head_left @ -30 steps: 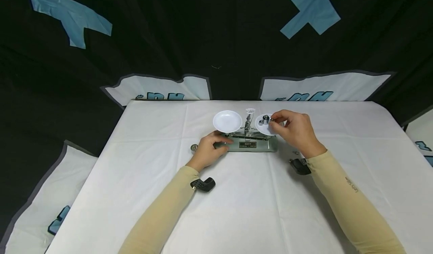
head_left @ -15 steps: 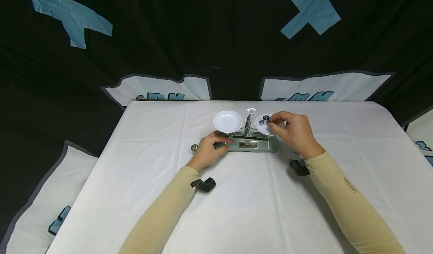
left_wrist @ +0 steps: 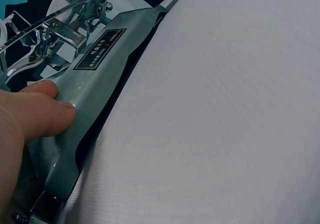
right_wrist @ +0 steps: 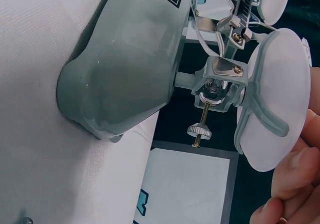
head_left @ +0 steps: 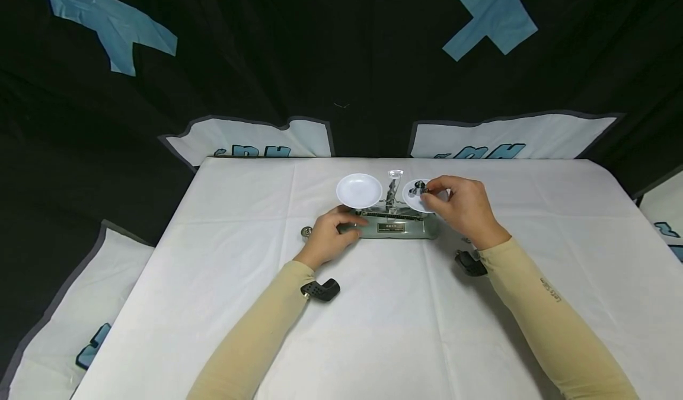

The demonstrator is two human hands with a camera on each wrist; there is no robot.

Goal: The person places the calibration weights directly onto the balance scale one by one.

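A green two-pan balance scale (head_left: pixel 408 229) stands on the white table. My left hand (head_left: pixel 332 234) holds the left end of its base; in the left wrist view the thumb (left_wrist: pixel 57 119) lies on the front face. The left pan (head_left: pixel 358 191) is bare white. Over the right pan (head_left: pixel 413 203), my right hand (head_left: pixel 465 205) has thumb and fingertips together at a small metal weight, mostly hidden by the fingers. Beside it on that pan stand a larger metal weight (head_left: pixel 419 185) and a smaller one. The right wrist view shows the pan's underside (right_wrist: pixel 280 99), hiding the weights.
A round metal piece (head_left: pixel 306 232) lies on the table left of my left hand. Small metal bits (head_left: pixel 467 240) lie under my right wrist. An adjusting nut (right_wrist: pixel 199 130) sticks out at the scale's right end. Dark cloth (head_left: pixel 368 62) hangs behind the table (head_left: pixel 373 329).
My right hand has shifted slightly left over the right pan, bringing its fingertips closer to the larger weight. The left hand and the scale have stayed put.
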